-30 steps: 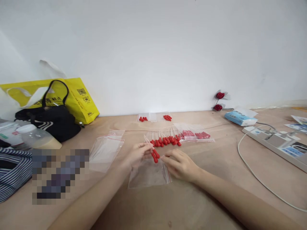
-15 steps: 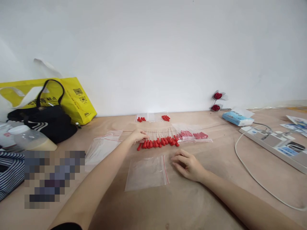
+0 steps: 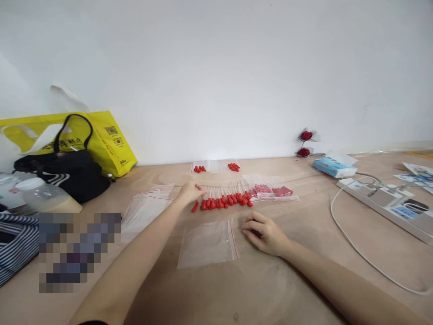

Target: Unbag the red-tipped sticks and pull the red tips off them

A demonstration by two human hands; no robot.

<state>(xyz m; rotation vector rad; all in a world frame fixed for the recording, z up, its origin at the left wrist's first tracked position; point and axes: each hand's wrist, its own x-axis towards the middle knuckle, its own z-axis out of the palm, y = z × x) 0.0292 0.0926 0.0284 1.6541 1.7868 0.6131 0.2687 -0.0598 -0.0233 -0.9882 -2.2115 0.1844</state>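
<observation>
A row of red-tipped sticks (image 3: 226, 198) lies across the table, pale stems pointing to the wall and red ends towards me. My left hand (image 3: 190, 193) is at the row's left end, its fingers pinched on the stem of a red-tipped stick (image 3: 195, 207) that stands apart from the others. My right hand (image 3: 265, 234) rests on the table nearer to me, loosely curled, with a gap between thumb and fingers and nothing seen in it. Left of it lies a flat clear zip bag (image 3: 208, 246) with a red seal line.
Filled zip bags (image 3: 273, 190) with red contents lie right of the row. Small red pieces (image 3: 233, 167) lie on bags by the wall. More clear bags (image 3: 145, 210) are at left, near a yellow bag (image 3: 118, 151). A tissue pack (image 3: 333, 168) and power strip (image 3: 389, 207) stand right.
My left hand has moved slightly left, and the end red-tipped stick has come away from the row with it. My right hand has stayed in place.
</observation>
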